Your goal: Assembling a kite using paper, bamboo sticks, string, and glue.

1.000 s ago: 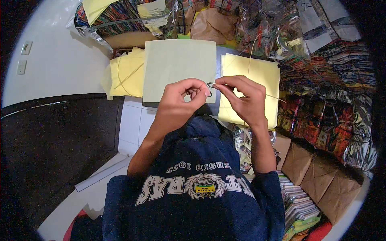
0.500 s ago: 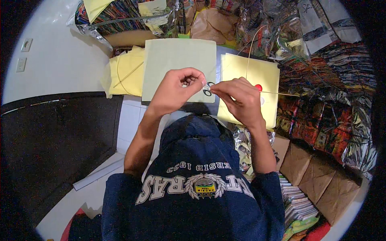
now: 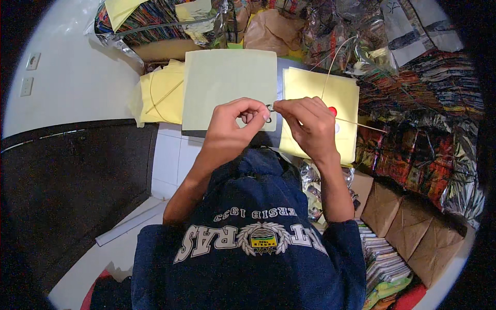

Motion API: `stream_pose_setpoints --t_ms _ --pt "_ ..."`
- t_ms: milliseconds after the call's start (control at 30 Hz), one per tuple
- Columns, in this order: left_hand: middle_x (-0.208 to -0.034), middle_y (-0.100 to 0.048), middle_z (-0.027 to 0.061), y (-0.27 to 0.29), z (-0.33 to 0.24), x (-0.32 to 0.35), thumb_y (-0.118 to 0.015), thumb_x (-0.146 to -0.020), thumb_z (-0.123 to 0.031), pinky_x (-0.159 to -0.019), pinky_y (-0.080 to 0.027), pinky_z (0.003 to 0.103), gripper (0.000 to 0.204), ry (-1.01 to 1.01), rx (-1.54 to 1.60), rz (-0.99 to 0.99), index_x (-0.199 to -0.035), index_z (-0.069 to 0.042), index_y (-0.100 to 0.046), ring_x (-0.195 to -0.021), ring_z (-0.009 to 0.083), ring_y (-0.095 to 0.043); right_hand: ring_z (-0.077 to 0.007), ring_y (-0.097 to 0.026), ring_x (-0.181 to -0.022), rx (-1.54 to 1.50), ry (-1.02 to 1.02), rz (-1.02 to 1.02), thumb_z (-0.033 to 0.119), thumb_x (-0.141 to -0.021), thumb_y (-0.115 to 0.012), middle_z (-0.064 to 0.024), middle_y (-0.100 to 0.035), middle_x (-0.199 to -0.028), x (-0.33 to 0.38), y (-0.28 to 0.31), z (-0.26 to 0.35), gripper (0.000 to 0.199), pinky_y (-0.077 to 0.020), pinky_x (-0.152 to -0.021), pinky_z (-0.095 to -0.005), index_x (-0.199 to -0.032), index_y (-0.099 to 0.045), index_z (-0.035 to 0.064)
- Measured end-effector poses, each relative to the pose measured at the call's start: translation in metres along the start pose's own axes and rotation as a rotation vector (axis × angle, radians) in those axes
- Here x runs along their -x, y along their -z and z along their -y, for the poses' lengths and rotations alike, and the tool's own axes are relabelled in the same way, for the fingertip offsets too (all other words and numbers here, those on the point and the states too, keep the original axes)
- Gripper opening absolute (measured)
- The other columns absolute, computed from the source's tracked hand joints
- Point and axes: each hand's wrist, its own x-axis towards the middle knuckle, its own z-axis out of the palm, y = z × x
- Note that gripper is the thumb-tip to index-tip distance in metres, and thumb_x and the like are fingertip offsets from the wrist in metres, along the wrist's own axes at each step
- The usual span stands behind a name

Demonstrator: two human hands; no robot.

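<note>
My left hand [image 3: 235, 124] is closed, thumb and forefinger pinched on a small black thing with two loops [image 3: 269, 120]. The fingers cover part of it, and I cannot make out its kind. Just to the right, my right hand [image 3: 312, 124] is closed too, its fingertips almost meeting the left ones. A thin tan strand [image 3: 330, 70] comes out from that hand, one length curving up and away, another sticking out to the right. Both hands hover over the near edges of a pale sheet [image 3: 230, 77] and a yellow paper stack [image 3: 320, 82].
A small red round thing [image 3: 332, 111] and a white round one [image 3: 337, 127] are on the yellow stack. More yellow paper [image 3: 168, 93] with a bent strand on it lies left. Plastic-wrapped bundles [image 3: 418, 88] crowd the back and right. Brown cardboard [image 3: 413, 222] stands at lower right.
My left hand has come slightly nearer to me and to the right. The black looped thing has turned between the fingers, and the strand's upper curve has swung right.
</note>
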Motion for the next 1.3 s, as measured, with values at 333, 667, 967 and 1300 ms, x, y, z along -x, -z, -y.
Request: stream_pose_setpoints --t_ms 333,667,967,1300 --pt "-0.093 -0.074 0.0018 0.004 0.014 0.002 -0.072 -0.099 -0.010 -0.079 -0.051 0.024 0.015 0.110 0.205 0.013 -0.106 0.003 -0.074 -0.086 0.0065 -0.064 -0.0203 -0.069 -0.075 -0.157 -0.124 0.036 -0.003 -0.082 -0.083 -0.0084 -0.077 -0.088 0.000 -0.005 0.007 0.026 -0.0526 -0.067 -0.0326 -0.106 -0.081 0.0067" --pt "-0.095 -0.072 0.0003 0.026 0.027 -0.015 -0.070 -0.101 -0.014 -0.076 -0.050 0.025 0.017 0.041 0.194 0.207 -0.106 0.002 -0.073 -0.085 0.0065 -0.060 -0.0243 -0.067 -0.072 -0.214 -0.067 0.109 0.005 -0.082 -0.081 -0.0070 -0.073 -0.084 0.006 -0.012 0.004 0.020 -0.0491 -0.066 -0.0370 -0.101 -0.078 0.0102" --pt "-0.087 -0.070 0.0049 0.023 -0.009 -0.016 -0.072 -0.098 -0.018 -0.072 -0.047 0.030 0.018 -0.087 -0.238 0.164 -0.102 -0.001 -0.073 -0.079 0.0121 -0.059 -0.0211 -0.070 -0.074 -0.109 -0.034 0.096 0.001 -0.079 -0.084 -0.0047 -0.077 -0.086 0.007 -0.014 0.001 0.020 -0.0497 -0.068 -0.0332 -0.097 -0.080 0.0093" --pt "-0.089 -0.069 -0.0001 -0.001 0.016 0.005 -0.072 -0.099 -0.014 -0.074 -0.047 0.025 0.016 -0.043 -0.073 -0.109 -0.103 0.001 -0.073 -0.081 0.0064 -0.056 -0.0226 -0.071 -0.076 -0.100 -0.069 0.044 -0.001 -0.080 -0.082 -0.0060 -0.076 -0.086 0.004 -0.018 0.000 0.022 -0.0502 -0.068 -0.0348 -0.100 -0.078 0.0082"
